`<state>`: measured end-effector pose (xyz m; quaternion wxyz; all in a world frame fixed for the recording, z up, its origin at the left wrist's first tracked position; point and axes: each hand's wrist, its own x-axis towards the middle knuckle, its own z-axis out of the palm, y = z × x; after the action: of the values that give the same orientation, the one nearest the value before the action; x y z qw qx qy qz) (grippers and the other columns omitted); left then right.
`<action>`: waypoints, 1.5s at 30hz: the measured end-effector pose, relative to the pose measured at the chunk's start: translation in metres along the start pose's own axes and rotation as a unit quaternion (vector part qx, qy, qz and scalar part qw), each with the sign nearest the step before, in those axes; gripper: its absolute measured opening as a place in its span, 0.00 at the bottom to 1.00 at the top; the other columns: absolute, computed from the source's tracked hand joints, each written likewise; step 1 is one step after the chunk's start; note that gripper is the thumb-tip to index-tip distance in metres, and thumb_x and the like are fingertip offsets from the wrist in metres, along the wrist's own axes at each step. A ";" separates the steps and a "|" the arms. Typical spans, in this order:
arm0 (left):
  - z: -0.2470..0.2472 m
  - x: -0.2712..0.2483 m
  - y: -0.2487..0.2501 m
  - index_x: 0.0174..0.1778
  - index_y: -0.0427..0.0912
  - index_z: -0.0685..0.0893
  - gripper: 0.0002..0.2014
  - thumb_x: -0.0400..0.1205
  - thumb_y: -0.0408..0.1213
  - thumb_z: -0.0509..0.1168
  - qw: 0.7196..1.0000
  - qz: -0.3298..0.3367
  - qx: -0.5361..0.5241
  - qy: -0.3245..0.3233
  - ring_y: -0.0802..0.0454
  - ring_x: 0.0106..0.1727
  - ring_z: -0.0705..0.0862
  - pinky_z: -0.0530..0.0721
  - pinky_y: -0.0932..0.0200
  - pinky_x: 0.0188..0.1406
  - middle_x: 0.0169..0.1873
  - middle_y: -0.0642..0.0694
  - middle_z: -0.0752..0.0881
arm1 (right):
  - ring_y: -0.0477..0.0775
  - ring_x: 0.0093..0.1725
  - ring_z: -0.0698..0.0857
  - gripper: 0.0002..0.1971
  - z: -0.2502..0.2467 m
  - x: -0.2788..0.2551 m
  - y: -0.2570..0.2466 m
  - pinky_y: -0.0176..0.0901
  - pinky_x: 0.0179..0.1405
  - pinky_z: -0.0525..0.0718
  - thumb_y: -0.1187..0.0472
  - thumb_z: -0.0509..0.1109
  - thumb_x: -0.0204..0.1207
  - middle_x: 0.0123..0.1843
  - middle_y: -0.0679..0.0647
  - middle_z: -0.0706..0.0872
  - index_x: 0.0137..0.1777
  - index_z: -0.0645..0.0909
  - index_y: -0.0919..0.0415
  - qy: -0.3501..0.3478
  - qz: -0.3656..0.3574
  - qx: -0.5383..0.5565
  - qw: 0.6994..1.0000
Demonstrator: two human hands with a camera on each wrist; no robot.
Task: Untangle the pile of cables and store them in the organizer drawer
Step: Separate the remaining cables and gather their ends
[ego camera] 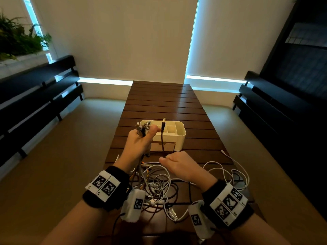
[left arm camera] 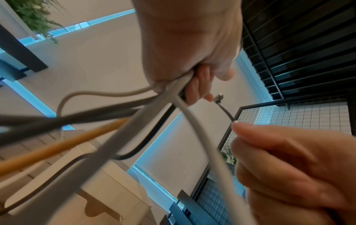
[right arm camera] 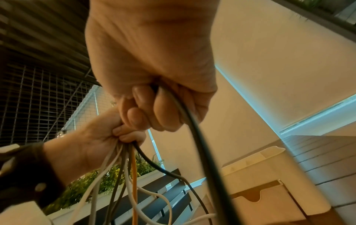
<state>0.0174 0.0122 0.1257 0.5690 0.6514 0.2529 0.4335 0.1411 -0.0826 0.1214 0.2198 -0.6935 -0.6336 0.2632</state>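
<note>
1. On the near end of the slatted wooden table [ego camera: 164, 103], the pile of cables [ego camera: 159, 186] is lying tangled: white, grey, brown and orange strands looping over one another, with a white cable [ego camera: 228, 169] trailing off to the right.
2. Left hand [ego camera: 139, 142] is gripping a bunch of cable ends [ego camera: 142, 129], fingers clenched round them; plugs are sticking up above the fist, strands hanging down into the pile.
3. Left wrist view is showing the same bunch [left arm camera: 108, 121] leaving the fist [left arm camera: 190, 45]: grey, dark and orange cords.
4. Right hand [ego camera: 180, 165] is holding low over the pile, fingers curled round a dark cable [right arm camera: 194, 129] that is running down from the fist [right arm camera: 152, 68].
5. Just beyond the hands, the cream organizer [ego camera: 178, 138] is sitting on the table, compartments open on top, a drawer front below.
6. One dark cable [ego camera: 162, 137] is standing in a compartment, plug upward, its length hanging down the organizer's front.
7. Both wrists are wearing black bands [ego camera: 104, 186] with printed markers.
</note>
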 end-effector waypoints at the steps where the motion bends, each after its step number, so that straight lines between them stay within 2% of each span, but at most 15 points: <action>1: 0.001 0.000 0.000 0.50 0.32 0.85 0.22 0.77 0.50 0.63 1.000 -0.001 0.001 0.001 0.61 0.16 0.64 0.65 0.68 0.17 0.15 0.56 0.68 | 0.47 0.29 0.72 0.23 0.001 0.001 -0.001 0.47 0.39 0.72 0.48 0.56 0.83 0.27 0.48 0.73 0.25 0.69 0.54 -0.013 -0.006 -0.022 1.000; 6: 0.006 0.001 0.001 0.37 0.40 0.84 0.08 0.80 0.38 0.67 1.000 -0.006 0.020 0.013 0.65 0.19 0.74 0.71 0.72 0.21 0.16 0.59 0.78 | 0.52 0.37 0.76 0.23 0.005 0.002 -0.009 0.45 0.40 0.73 0.45 0.54 0.83 0.29 0.47 0.73 0.25 0.67 0.50 -0.059 -0.012 -0.107 0.992; 12: 0.003 0.005 0.003 0.32 0.43 0.81 0.18 0.83 0.50 0.59 0.995 -0.019 -0.068 0.067 0.57 0.22 0.79 0.78 0.66 0.24 0.26 0.46 0.84 | 0.42 0.28 0.73 0.20 0.007 0.004 0.001 0.38 0.35 0.72 0.50 0.58 0.83 0.28 0.46 0.74 0.28 0.70 0.52 -0.051 -0.058 0.007 0.997; 16: -0.028 0.017 0.033 0.20 0.49 0.74 0.25 0.84 0.53 0.56 0.963 -0.032 -0.238 0.119 0.61 0.15 0.71 0.73 0.68 0.16 0.15 0.54 0.72 | 0.39 0.23 0.72 0.17 0.003 -0.012 0.043 0.30 0.27 0.71 0.54 0.57 0.84 0.26 0.45 0.73 0.31 0.71 0.53 -0.093 0.038 0.142 0.985; 21: -0.070 0.035 0.055 0.23 0.50 0.68 0.25 0.84 0.57 0.54 0.927 0.015 -0.318 0.196 0.63 0.15 0.65 0.65 0.70 0.16 0.15 0.55 0.67 | 0.35 0.22 0.72 0.19 -0.005 -0.027 0.107 0.33 0.33 0.70 0.53 0.58 0.83 0.24 0.42 0.73 0.29 0.70 0.52 -0.059 0.133 0.072 0.987; 24: -0.074 0.036 0.057 0.28 0.49 0.68 0.22 0.84 0.57 0.55 0.925 0.019 -0.308 0.222 0.63 0.17 0.68 0.67 0.70 0.18 0.16 0.56 0.67 | 0.43 0.26 0.73 0.21 -0.008 -0.033 0.137 0.41 0.35 0.71 0.52 0.59 0.83 0.24 0.45 0.73 0.27 0.69 0.54 0.022 0.163 0.053 0.985; 28: -0.052 0.022 0.048 0.25 0.50 0.74 0.16 0.76 0.52 0.63 0.983 -0.006 -0.161 0.083 0.64 0.13 0.64 0.61 0.71 0.13 0.17 0.56 0.70 | 0.52 0.31 0.76 0.23 -0.011 -0.025 0.130 0.45 0.34 0.68 0.50 0.56 0.84 0.25 0.49 0.73 0.25 0.68 0.53 0.121 0.164 -0.048 0.978; 30: -0.027 0.012 0.040 0.30 0.48 0.79 0.09 0.74 0.46 0.68 1.000 -0.019 0.011 -0.015 0.63 0.16 0.71 0.68 0.70 0.17 0.21 0.55 0.78 | 0.58 0.40 0.80 0.19 -0.013 -0.021 0.111 0.46 0.36 0.70 0.49 0.55 0.84 0.32 0.53 0.81 0.34 0.78 0.51 0.145 0.171 -0.097 0.970; 32: -0.001 0.004 0.024 0.38 0.44 0.86 0.07 0.73 0.43 0.73 0.989 -0.060 0.120 -0.068 0.61 0.29 0.83 0.77 0.66 0.33 0.32 0.51 0.87 | 0.61 0.49 0.83 0.18 -0.013 -0.016 0.087 0.46 0.39 0.73 0.48 0.54 0.84 0.46 0.59 0.87 0.50 0.83 0.54 0.166 0.167 -0.166 0.958; 34: 0.023 -0.005 0.008 0.44 0.45 0.89 0.10 0.72 0.47 0.74 0.973 -0.101 0.161 -0.127 0.55 0.43 0.87 0.83 0.58 0.45 0.40 0.48 0.90 | 0.63 0.53 0.83 0.16 -0.011 -0.012 0.062 0.46 0.41 0.74 0.49 0.54 0.84 0.51 0.60 0.87 0.55 0.81 0.55 0.168 0.133 -0.223 0.951; 36: 0.040 -0.011 -0.004 0.44 0.42 0.89 0.14 0.74 0.50 0.74 0.955 -0.110 0.213 -0.173 0.45 0.46 0.88 0.85 0.47 0.49 0.41 0.40 0.90 | 0.64 0.55 0.83 0.13 -0.009 -0.010 0.044 0.46 0.43 0.74 0.53 0.56 0.82 0.53 0.59 0.86 0.57 0.80 0.54 0.167 0.103 -0.240 0.951; 38: 0.043 -0.009 -0.008 0.37 0.43 0.88 0.11 0.76 0.47 0.73 0.956 -0.116 0.214 -0.163 0.49 0.35 0.87 0.85 0.55 0.40 0.32 0.41 0.89 | 0.64 0.54 0.83 0.12 -0.009 -0.011 0.038 0.47 0.44 0.76 0.54 0.57 0.81 0.53 0.59 0.86 0.56 0.80 0.55 0.174 0.084 -0.229 0.954; 40: 0.037 -0.006 -0.006 0.30 0.48 0.84 0.10 0.76 0.44 0.73 0.960 -0.119 0.212 -0.137 0.60 0.25 0.81 0.78 0.68 0.28 0.23 0.51 0.84 | 0.61 0.50 0.83 0.11 -0.007 -0.012 0.043 0.45 0.39 0.73 0.51 0.59 0.81 0.49 0.57 0.86 0.50 0.79 0.57 0.176 0.049 -0.222 0.958; 43: 0.025 -0.006 0.005 0.36 0.50 0.84 0.05 0.76 0.40 0.72 0.971 -0.125 0.148 -0.139 0.68 0.27 0.80 0.75 0.72 0.30 0.24 0.59 0.84 | 0.49 0.35 0.78 0.14 -0.006 -0.014 0.055 0.42 0.28 0.67 0.48 0.62 0.81 0.32 0.45 0.79 0.34 0.70 0.49 0.140 -0.007 -0.148 0.979; 45: 0.013 -0.008 0.017 0.39 0.47 0.83 0.03 0.77 0.39 0.70 0.984 -0.125 0.066 -0.104 0.68 0.23 0.78 0.73 0.72 0.26 0.21 0.59 0.82 | 0.42 0.28 0.72 0.17 -0.008 -0.014 0.068 0.40 0.28 0.67 0.49 0.62 0.80 0.26 0.42 0.72 0.30 0.67 0.47 0.141 -0.007 -0.082 0.987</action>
<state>0.0219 -0.0052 0.1399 0.5977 0.6923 0.3000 0.2713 0.1975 -0.1027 0.0855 0.2512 -0.7349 -0.6204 0.1088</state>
